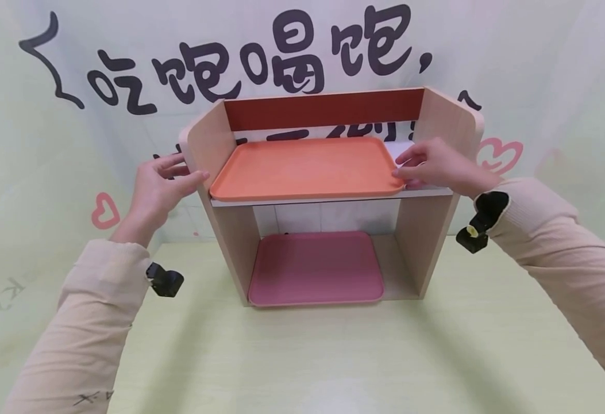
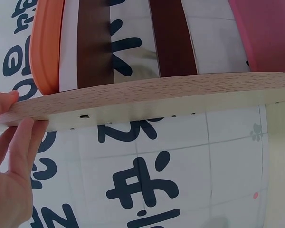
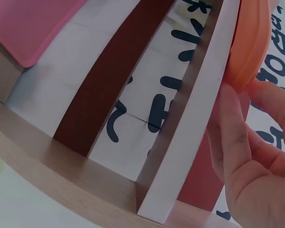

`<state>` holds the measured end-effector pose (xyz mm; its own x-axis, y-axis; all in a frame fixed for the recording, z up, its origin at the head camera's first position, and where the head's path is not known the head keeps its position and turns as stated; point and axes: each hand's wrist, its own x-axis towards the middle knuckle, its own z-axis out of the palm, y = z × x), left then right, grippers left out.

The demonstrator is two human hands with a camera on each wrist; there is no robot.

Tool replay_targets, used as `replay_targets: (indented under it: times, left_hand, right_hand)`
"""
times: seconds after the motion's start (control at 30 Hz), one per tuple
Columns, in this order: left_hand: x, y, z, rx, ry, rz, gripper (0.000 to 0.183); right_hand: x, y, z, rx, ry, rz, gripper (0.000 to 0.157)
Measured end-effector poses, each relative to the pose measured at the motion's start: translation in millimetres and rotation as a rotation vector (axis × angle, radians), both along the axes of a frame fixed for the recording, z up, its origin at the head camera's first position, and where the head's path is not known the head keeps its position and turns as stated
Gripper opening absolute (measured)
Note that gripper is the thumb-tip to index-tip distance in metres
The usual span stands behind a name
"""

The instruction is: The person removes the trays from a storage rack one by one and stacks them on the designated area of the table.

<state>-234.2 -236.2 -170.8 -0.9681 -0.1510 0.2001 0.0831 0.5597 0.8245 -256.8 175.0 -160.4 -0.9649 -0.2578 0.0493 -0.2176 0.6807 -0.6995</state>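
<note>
An orange tray (image 1: 307,169) lies on the upper board of a small wooden shelf (image 1: 434,247), its left edge close to the left side panel. At the tray's front right corner is my right hand (image 1: 439,164); its thumb and fingers pinch the rim, seen closely in the right wrist view. My left hand (image 1: 160,187) grips the front edge of the left side panel (image 2: 147,92), thumb on the inner side and fingers on the outer. A pink tray (image 1: 315,267) rests on the lower level, toward the left.
The shelf stands on a pale table (image 1: 302,356), in front of a white backdrop (image 1: 540,69) with large black characters and pink hearts. A reddish-brown back strip (image 1: 328,109) crosses the shelf's top. To the right of the orange tray, some white upper board (image 1: 395,148) shows.
</note>
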Motion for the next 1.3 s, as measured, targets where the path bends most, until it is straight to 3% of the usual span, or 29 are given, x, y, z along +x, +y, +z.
replay_targets:
  times: [0.5, 0.93, 1.3]
  left_hand:
    - [3.9, 1, -2.0, -0.021, 0.025, 0.019, 0.066]
    - [4.4, -1, -2.7, -0.025, 0.083, 0.023, 0.062]
    - [4.7, -1, -2.1, -0.043, 0.067, 0.016, 0.064]
  right_hand:
    - [-12.2, -2, -4.7, -0.059, -0.083, -0.069, 0.047]
    - [-15.5, -6, -6.2, -0.055, -0.062, -0.091, 0.047]
    - [-12.5, -5, -9.8, -0.082, -0.085, -0.116, 0.045]
